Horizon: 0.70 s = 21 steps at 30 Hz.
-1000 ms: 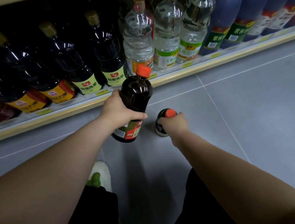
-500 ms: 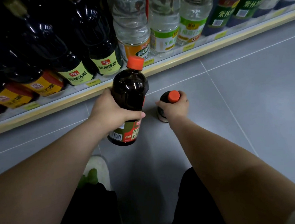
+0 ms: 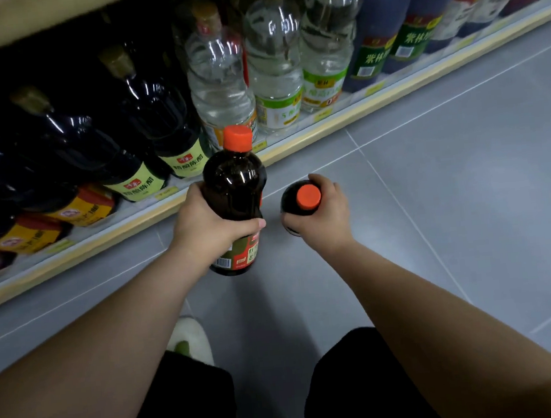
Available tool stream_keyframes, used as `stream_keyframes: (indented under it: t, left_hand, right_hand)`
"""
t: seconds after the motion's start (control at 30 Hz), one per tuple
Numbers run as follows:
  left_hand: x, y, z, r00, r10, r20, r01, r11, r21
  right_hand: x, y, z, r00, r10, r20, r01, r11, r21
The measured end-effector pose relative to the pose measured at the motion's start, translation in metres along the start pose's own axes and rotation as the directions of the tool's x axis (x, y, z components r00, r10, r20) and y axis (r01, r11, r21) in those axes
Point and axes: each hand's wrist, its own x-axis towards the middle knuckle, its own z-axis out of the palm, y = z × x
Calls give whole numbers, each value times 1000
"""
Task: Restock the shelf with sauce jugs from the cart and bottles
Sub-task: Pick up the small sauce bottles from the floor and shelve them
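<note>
My left hand (image 3: pixel 209 226) grips a dark sauce bottle (image 3: pixel 236 192) with an orange cap and a red-green label, held upright just above the floor in front of the shelf. My right hand (image 3: pixel 326 216) wraps the shoulder of a second dark bottle (image 3: pixel 291 197) with an orange cap, seen from above; its lower part is hidden by the hand. The bottom shelf (image 3: pixel 298 146) runs along the top of the view, packed with dark vinegar jugs (image 3: pixel 159 119) on the left and clear jugs (image 3: pixel 219 80) in the middle.
Blue-wrapped dark jugs (image 3: pixel 382 32) fill the shelf's right part. An upper shelf board (image 3: pixel 18 21) overhangs at top left. Grey floor tiles (image 3: pixel 448 177) spread to the right. My knees in black trousers and a white shoe (image 3: pixel 194 339) are below.
Both hands with their bottles have come a little closer to the shelf edge, and my right hand has shifted its grip around the second bottle's shoulder. My view has tilted up slightly.
</note>
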Motion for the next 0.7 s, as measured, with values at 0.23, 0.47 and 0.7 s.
stream_keyframes:
  t: [0.23, 0.47, 0.7]
  left_hand:
    - [-52, 94, -74, 999, 7, 35, -6, 1000, -20]
    - [-148, 209, -166, 997, 69, 22, -68, 997, -45]
    - [-252, 284, -255, 979, 118, -167, -143, 979, -148]
  right_hand:
    - [-53, -130, -89, 1000, 25, -18, -24, 997, 69]
    - [-118, -281, -195, 999, -47, 24, 44, 992, 121]
    - [-179, -402, -264, 982, -189, 12, 183, 965, 190]
